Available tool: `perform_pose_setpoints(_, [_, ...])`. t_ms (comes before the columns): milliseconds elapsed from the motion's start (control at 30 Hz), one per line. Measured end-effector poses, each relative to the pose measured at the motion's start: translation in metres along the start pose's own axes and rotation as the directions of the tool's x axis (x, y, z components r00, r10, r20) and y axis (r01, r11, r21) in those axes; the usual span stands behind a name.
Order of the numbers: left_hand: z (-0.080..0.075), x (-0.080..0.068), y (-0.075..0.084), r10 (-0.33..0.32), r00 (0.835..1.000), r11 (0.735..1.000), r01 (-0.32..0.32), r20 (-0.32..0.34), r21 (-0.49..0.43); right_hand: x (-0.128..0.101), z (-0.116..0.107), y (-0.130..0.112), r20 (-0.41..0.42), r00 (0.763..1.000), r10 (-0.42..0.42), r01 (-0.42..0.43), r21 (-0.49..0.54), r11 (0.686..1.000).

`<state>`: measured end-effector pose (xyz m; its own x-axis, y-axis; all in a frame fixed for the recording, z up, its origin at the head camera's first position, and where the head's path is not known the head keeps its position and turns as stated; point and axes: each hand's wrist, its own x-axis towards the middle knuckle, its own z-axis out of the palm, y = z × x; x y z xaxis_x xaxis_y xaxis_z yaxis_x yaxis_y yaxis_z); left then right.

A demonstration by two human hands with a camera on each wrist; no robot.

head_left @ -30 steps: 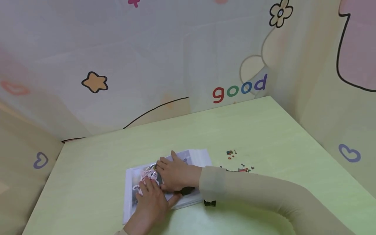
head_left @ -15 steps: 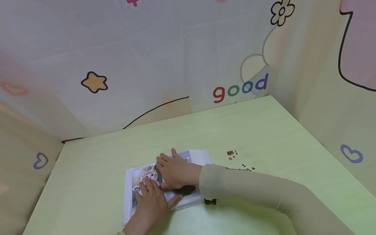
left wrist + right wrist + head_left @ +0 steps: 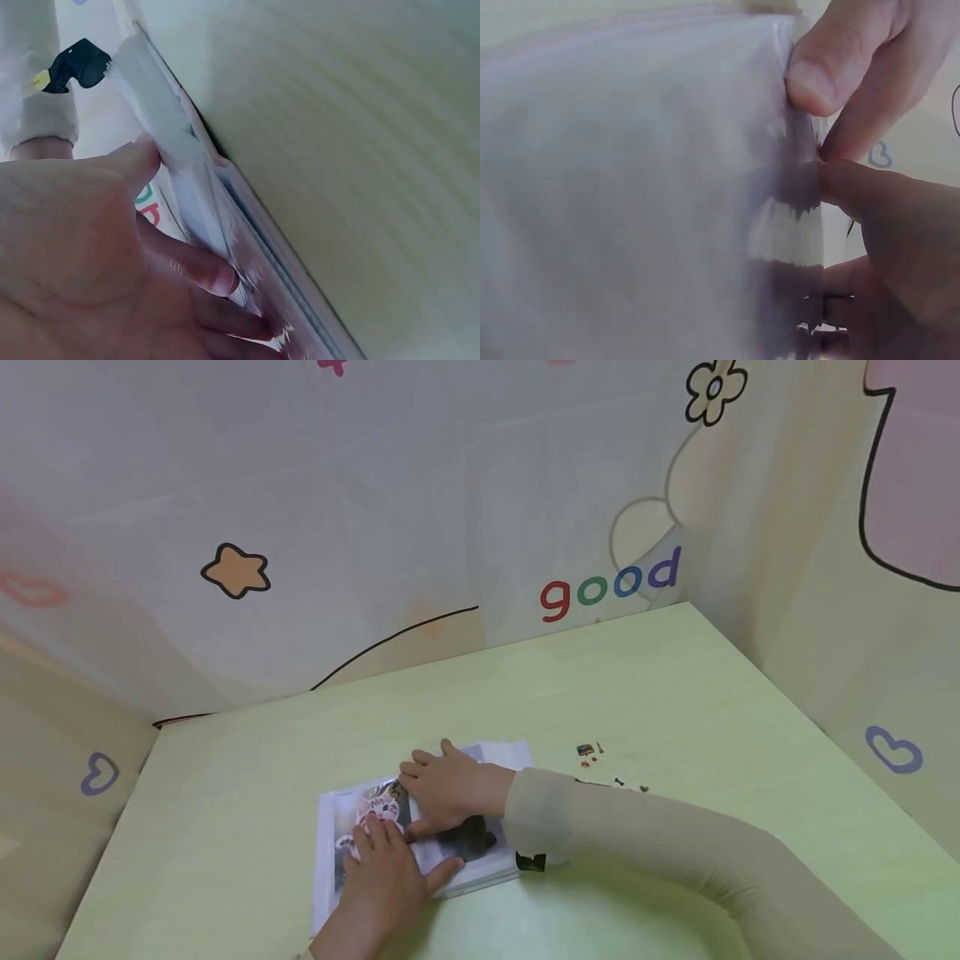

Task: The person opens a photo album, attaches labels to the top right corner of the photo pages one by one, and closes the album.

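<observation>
An open book with clear plastic page covers, like a photo album [image 3: 513, 752], lies on the table in the head view. A pink-and-white cat picture [image 3: 378, 806] shows on its left part, and a dark shape [image 3: 471, 839] on its right part. My left hand [image 3: 386, 877] presses flat on the left part, fingers forward and thumb spread along the near side. Beside it, my right hand [image 3: 444, 789] lies on the upper middle, fingers extended leftward. In the left wrist view, left fingers [image 3: 202, 270] touch the glossy cover. A clear sheet [image 3: 630, 187] fills much of the right wrist view.
Small loose cut-out pieces [image 3: 585, 750] lie on the green table [image 3: 247, 760] right of the book; the right sleeve [image 3: 637, 822] partly covers that area. A black wrist device [image 3: 531, 862] shows below that sleeve. Printed cloth walls [image 3: 360, 527] surround the table.
My right hand has shifted slightly up and away from me, uncovering more of the dark shape. My left hand stays in place. The head view has moved a little.
</observation>
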<state>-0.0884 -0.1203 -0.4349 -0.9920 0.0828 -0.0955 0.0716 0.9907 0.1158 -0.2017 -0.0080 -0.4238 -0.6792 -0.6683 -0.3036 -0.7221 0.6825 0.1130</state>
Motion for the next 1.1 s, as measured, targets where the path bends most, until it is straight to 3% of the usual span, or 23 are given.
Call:
perform_pose_setpoints(167, [-0.003, 0.002, -0.004, -0.021, 0.999, 1.0, 0.021, 0.036, -0.005, -0.002, 0.001, 0.002, -0.01, 1.0, -0.018, 0.018, 0.059, 0.998])
perform_pose_setpoints(333, [-0.001, 0.001, -0.004, -0.03, 1.0, 0.999, 0.03, -0.004, -0.01, -0.008, 0.003, 0.008, -0.054, 0.997, -0.046, 0.051, 0.098, 0.994])
perform_pose_setpoints(500, [-0.001, -0.003, -0.001, -0.004, 0.997, 0.999, 0.008, -0.072, 0.043, -0.022, -0.003, 0.022, -0.163, 0.983, -0.08, 0.106, 0.162, 0.981])
perform_pose_setpoints(633, [-0.005, -0.005, 0.004, 0.069, 0.992, 0.997, -0.064, -0.104, 0.054, -0.041, -0.007, 0.038, -0.29, 0.949, -0.124, 0.191, 0.217, 0.957])
perform_pose_setpoints(767, [-0.007, -0.007, 0.009, 0.187, 0.966, 0.982, -0.186, -0.176, 0.027, -0.058, -0.007, 0.054, -0.365, 0.922, -0.129, 0.237, 0.271, 0.933])
perform_pose_setpoints(933, [-0.01, -0.003, 0.015, 0.269, 0.928, 0.956, -0.289, -0.258, -0.042, -0.082, -0.009, 0.068, -0.345, 0.936, -0.062, 0.192, 0.356, 0.915])
perform_pose_setpoints(1100, [-0.014, 0.005, 0.021, 0.302, 0.911, 0.933, -0.343, -0.281, -0.109, -0.106, -0.005, 0.082, -0.339, 0.941, 0.008, 0.142, 0.415, 0.899])
